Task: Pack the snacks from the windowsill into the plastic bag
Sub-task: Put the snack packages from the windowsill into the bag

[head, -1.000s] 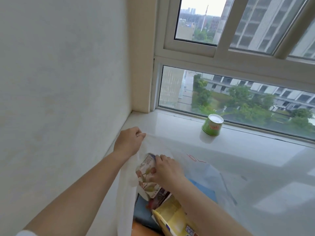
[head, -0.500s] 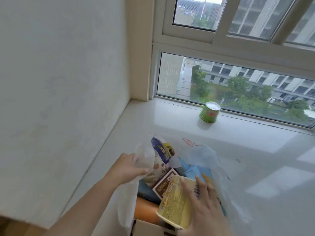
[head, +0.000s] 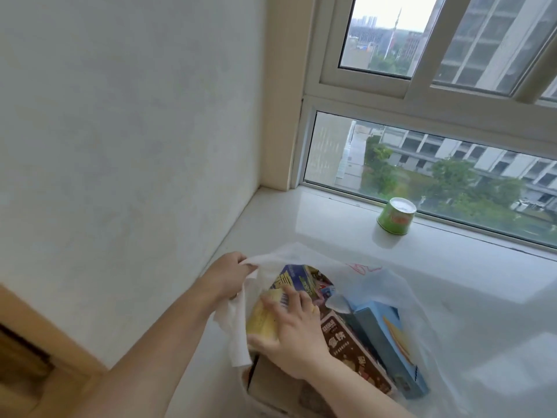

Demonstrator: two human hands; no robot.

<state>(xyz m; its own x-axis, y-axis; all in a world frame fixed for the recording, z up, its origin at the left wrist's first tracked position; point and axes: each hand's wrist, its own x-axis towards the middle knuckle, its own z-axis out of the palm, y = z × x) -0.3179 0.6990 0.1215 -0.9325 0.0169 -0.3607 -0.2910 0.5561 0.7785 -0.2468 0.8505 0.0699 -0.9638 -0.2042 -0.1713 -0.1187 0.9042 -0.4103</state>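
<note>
Your right hand (head: 291, 327) has just pushed the yellow packet (head: 263, 319) down into the plastic bag (head: 388, 285), its grip now pressing it, your left hand (head: 229, 274) pinching the rim, leaving only the green cup (head: 395, 216) on the windowsill (head: 331, 227).

Since half a second ago the right hand (head: 294, 333) has carried the yellow packet (head: 263, 319) from the near, right-hand part of the plastic bag (head: 391, 285) across to its left side, where the packet now sits deeper, pressed against the white wall of the bag beside the blue-and-yellow pouch (head: 297, 280). The left hand (head: 229, 277) has shifted its pinch on the bag's rim farther up and toward the wall, pulling the mouth wider. With the packet moved, the brown box (head: 352, 351) and the light-blue box (head: 388, 339) lie uncovered.
</note>
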